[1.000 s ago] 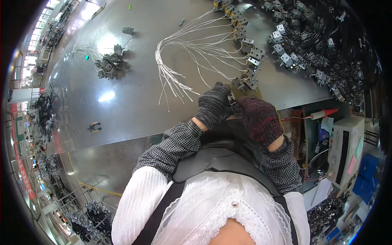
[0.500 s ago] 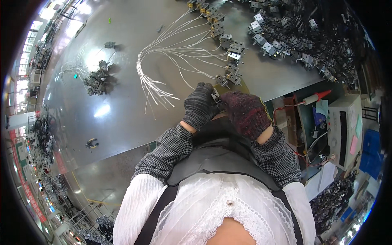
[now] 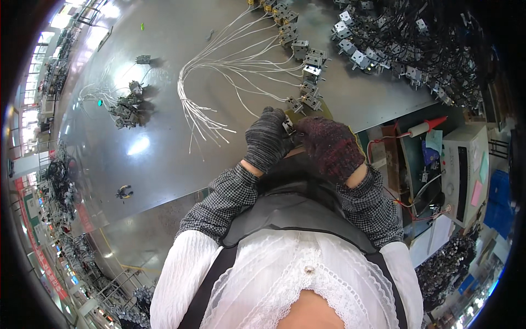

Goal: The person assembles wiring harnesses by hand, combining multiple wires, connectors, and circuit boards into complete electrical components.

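My left hand (image 3: 266, 140), in a grey knitted glove, is closed around a small metal box-shaped part (image 3: 289, 126) at the table's near edge. A white wire runs from near that hand to a bundle of white wires (image 3: 189, 104) on the table. My right hand (image 3: 330, 147), in a dark red knitted glove, is closed right beside the part. Its fingertips are hidden, so what it grips cannot be made out. Just beyond my hands, similar metal parts (image 3: 311, 101) stand in a curved row, with white wires attached to them.
A large heap of metal parts with black cables (image 3: 405, 49) covers the table's far right. On the left lie a smaller cluster of parts (image 3: 129, 107) and a yellow-handled tool (image 3: 124, 192). A beige box-shaped device (image 3: 463, 170) stands at the right beside a red-tipped probe (image 3: 424, 127).
Both hands stay together at nearly the same place, with slight shifts of the fingers. The table scene has moved slightly left in the view.
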A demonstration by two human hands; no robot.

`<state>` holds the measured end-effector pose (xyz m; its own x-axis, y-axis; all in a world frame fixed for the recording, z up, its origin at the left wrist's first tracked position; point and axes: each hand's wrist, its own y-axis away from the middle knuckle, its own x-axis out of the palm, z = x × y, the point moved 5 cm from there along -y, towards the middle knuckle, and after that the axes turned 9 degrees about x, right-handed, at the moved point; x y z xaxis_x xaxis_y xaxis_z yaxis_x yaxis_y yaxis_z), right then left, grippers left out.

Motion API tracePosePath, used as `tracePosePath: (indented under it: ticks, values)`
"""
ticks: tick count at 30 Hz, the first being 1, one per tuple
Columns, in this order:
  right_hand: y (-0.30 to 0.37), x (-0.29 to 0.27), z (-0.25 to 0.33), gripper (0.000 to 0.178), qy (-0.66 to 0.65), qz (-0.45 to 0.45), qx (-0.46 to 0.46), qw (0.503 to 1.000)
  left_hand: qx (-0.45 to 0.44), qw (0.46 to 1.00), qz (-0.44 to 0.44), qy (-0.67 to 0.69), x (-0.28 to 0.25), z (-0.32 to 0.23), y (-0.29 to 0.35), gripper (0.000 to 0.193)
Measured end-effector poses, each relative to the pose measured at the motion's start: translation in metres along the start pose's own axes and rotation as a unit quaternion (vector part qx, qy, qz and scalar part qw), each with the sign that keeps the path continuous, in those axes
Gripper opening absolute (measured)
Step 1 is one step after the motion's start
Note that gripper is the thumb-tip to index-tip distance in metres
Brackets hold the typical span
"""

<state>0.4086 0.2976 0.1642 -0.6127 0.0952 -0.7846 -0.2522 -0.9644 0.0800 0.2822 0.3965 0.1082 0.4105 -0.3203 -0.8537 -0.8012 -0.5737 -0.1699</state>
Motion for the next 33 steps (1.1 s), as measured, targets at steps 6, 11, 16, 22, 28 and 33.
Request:
tracePosePath:
  ticks: [6, 11, 16, 22, 28, 33]
  values:
    - [0.004, -0.015, -0.001, 0.032, -0.043, -0.007, -0.014, 0.999, 0.018, 0.998, -0.048, 0.024, -0.008, -0.001, 0.003, 0.052]
    - [0.007, -0.017, -0.003, 0.033, -0.043, -0.065, -0.042, 0.996, 0.003, 0.999, -0.035, 0.033, -0.004, 0.004, 0.003, 0.068]
    - [0.005, -0.013, -0.008, 0.032, -0.056, -0.041, 0.007, 0.998, 0.018, 0.998, -0.051, 0.016, -0.007, 0.008, 0.005, 0.065]
    - [0.002, -0.026, -0.028, 0.027, -0.123, -0.105, 0.026, 0.986, -0.064, 0.886, -0.076, 0.453, -0.041, 0.032, 0.016, 0.079]
    - [-0.015, -0.036, -0.084, 0.038, -0.183, -0.22, 0.09, 0.954, -0.023, 0.922, -0.314, 0.223, -0.117, 0.13, 0.019, 0.052]
    - [-0.037, -0.032, -0.105, 0.047, -0.1, -0.213, 0.049, 0.971, -0.149, 0.913, -0.35, 0.144, -0.155, 0.231, -0.024, 0.04]
